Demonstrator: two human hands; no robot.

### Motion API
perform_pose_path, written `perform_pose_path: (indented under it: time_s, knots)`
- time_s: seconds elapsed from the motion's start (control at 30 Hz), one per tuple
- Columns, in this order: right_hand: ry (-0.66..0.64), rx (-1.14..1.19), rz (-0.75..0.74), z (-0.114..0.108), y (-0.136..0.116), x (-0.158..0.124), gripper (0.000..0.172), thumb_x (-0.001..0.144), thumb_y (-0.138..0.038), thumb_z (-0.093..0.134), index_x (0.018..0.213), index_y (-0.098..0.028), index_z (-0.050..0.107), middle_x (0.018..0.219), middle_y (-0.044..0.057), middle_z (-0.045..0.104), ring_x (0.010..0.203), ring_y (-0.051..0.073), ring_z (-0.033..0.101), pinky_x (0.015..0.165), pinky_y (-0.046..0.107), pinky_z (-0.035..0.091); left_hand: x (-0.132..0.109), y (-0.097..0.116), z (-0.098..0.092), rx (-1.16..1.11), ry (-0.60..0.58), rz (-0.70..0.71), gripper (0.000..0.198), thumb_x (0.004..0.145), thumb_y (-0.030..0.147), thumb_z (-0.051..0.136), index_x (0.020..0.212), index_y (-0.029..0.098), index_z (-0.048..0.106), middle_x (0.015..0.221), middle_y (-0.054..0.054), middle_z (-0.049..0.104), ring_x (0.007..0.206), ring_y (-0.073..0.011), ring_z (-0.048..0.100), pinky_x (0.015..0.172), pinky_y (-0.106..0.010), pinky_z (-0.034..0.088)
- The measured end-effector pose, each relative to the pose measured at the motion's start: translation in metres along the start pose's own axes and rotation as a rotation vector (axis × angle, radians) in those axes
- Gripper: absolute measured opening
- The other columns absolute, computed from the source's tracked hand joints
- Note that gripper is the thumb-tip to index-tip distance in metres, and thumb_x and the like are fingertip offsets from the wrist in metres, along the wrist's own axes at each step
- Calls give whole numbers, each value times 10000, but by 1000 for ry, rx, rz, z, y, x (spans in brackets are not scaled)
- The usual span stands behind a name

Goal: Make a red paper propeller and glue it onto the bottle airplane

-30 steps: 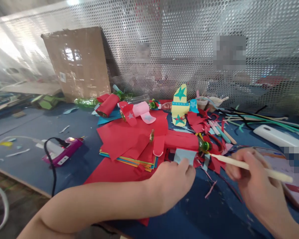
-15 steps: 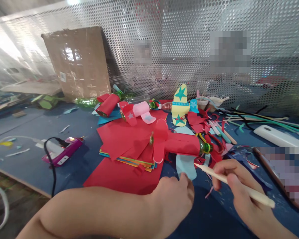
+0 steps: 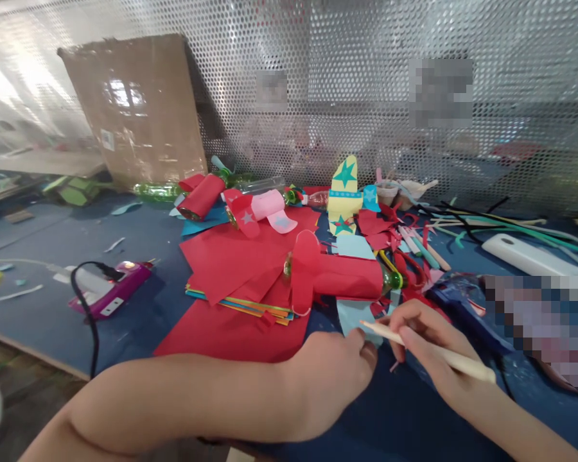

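Observation:
My right hand (image 3: 431, 343) grips a cream felt-tip pen (image 3: 467, 364), its tip over the light blue paper wing (image 3: 354, 314). That wing juts from under a plastic bottle wrapped in red paper (image 3: 349, 276), which lies on its side with its green neck to the right and a rounded red tail strip at the left. My left hand (image 3: 334, 378) is closed at the near edge of the wing, thumb and forefinger against the paper; its other fingertips are tucked out of sight.
Red paper sheets (image 3: 231, 260) lie left of the bottle. Behind are a pink-and-red bottle plane (image 3: 264, 206) and a yellow one with stars (image 3: 343, 199). A purple power strip (image 3: 113, 298) sits left, a blue plastic packet (image 3: 467, 314) right. Perforated metal (image 3: 356, 77) stands behind.
My right hand has moved left with the pen, bringing its tip over the light blue wing. My left hand stays at the wing's edge. The view has shifted slightly.

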State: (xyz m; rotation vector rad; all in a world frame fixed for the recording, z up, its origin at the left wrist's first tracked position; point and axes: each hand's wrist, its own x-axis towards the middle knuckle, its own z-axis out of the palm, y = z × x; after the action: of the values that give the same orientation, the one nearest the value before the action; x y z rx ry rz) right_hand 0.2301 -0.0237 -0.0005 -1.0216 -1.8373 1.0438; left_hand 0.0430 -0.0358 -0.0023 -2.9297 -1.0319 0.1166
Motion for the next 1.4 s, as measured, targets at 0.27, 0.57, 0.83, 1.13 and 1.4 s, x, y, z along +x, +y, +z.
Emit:
perform_pose_path:
  time_s: [0.27,0.57,0.83,1.13,1.4]
  knots:
    - [132,93,23,-3,0,6,196,951,-378,397,849,-241,494,601,-41,523,561,127,518,540,231,441,7,-5,-8,2,30,27,149,801,35,496,913,117,550,787,-44,599,580,-176,610,472,-272,487]
    - [-30,16,152,-1,1,10,184,932,-326,440,785,-216,436,615,-47,432,543,115,429,493,228,362,3,5,0,44,90,82,176,856,60,441,972,98,568,797,-70,609,580,-189,604,456,-298,492]
    - [-102,-50,200,3,0,12,155,931,-350,434,847,-221,443,669,-49,398,565,106,402,481,205,379,-8,-7,6,57,84,-10,242,922,234,455,1110,118,555,1106,-142,595,563,-165,629,456,-315,531]
    - [-35,-38,248,4,5,14,186,941,-339,390,803,-224,437,622,-48,440,541,109,445,479,211,379,-28,-18,15,-146,218,-60,394,917,403,431,1190,147,553,1295,-203,515,679,-216,668,563,-397,573]
    - [13,-63,310,6,11,13,212,908,-374,485,768,-233,414,594,-68,410,473,90,424,421,181,398,-26,-19,18,-155,201,-52,392,899,394,451,1198,162,556,1328,-213,488,687,-232,653,542,-408,561]
